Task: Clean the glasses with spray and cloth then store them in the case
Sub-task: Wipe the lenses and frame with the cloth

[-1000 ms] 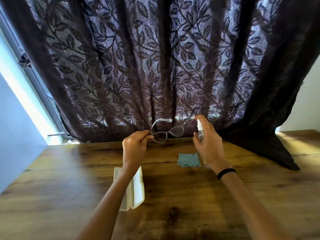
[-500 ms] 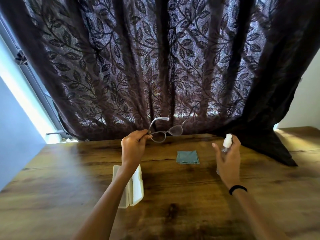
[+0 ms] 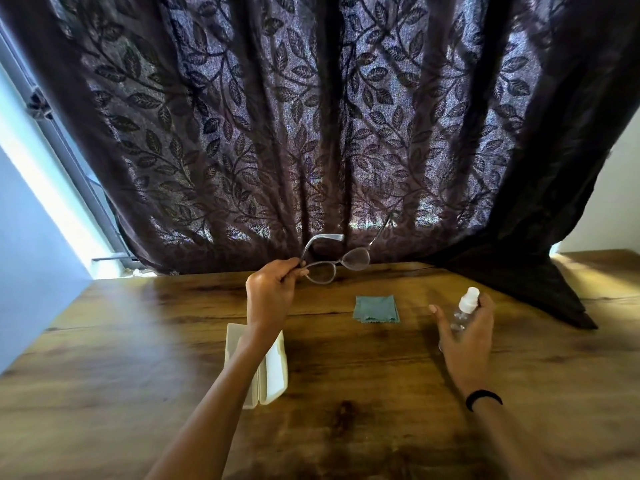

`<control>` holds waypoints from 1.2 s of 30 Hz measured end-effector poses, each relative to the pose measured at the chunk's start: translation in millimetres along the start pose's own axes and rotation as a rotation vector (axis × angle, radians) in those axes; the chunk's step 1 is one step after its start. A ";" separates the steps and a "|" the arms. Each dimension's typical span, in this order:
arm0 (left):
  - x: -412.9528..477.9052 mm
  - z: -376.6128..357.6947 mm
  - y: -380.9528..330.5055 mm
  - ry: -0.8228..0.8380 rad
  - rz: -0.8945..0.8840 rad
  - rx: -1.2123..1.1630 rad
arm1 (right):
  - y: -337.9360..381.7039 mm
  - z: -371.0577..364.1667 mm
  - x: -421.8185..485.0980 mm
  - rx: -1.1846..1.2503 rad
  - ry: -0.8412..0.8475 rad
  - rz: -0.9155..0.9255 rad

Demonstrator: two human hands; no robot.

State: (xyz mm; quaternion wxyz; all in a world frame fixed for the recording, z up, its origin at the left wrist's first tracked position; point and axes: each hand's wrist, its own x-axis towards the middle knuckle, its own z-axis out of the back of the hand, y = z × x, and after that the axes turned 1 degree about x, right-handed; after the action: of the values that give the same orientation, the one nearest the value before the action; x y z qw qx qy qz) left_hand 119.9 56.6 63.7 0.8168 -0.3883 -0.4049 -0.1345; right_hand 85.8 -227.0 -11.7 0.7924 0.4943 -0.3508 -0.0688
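My left hand point(image 3: 272, 289) pinches the clear-framed glasses point(image 3: 337, 263) at their left hinge and holds them up over the far part of the wooden table point(image 3: 346, 393), arms unfolded. My right hand point(image 3: 465, 327) is at the right, fingers loosening around a small clear spray bottle point(image 3: 462, 311) with a white nozzle, which stands upright low over the table. A folded teal cloth point(image 3: 376, 309) lies flat between the hands. The open white glasses case point(image 3: 273, 372) lies under my left forearm, partly hidden by it.
A dark leaf-patterned curtain point(image 3: 329, 133) hangs along the table's far edge, and its right end drapes onto the tabletop point(image 3: 540, 285). A window frame point(image 3: 69, 161) and a blue wall stand at the left.
My right hand has carried the spray bottle away from the glasses, down and to the right toward the table, and its fingers have spread. The left hand keeps the glasses in place.
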 end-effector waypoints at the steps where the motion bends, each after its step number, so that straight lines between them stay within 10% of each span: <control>1: 0.2 0.0 -0.1 -0.001 0.003 0.000 | 0.4 0.8 -0.9 0.021 -0.009 0.000; 8: 1.2 -1.3 3.4 0.001 0.007 0.001 | 42.8 -0.3 21.9 -0.040 -0.176 0.359; 14: 3.2 -3.1 5.6 -0.003 0.040 -0.031 | 61.4 -33.3 31.7 -0.170 0.091 0.528; 25: 10.7 -1.7 10.1 -0.004 0.006 -0.019 | -0.7 -91.4 40.1 -0.611 0.765 0.214; 36: 9.7 1.9 8.3 -0.006 0.012 0.017 | 15.2 -90.0 53.0 -0.241 0.777 -0.216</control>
State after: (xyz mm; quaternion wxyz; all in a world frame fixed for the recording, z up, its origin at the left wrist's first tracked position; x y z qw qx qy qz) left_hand 129.5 64.4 67.4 0.8196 -0.3841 -0.4063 -0.1249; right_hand 177.8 -177.4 2.9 0.9062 0.4212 0.0388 -0.0005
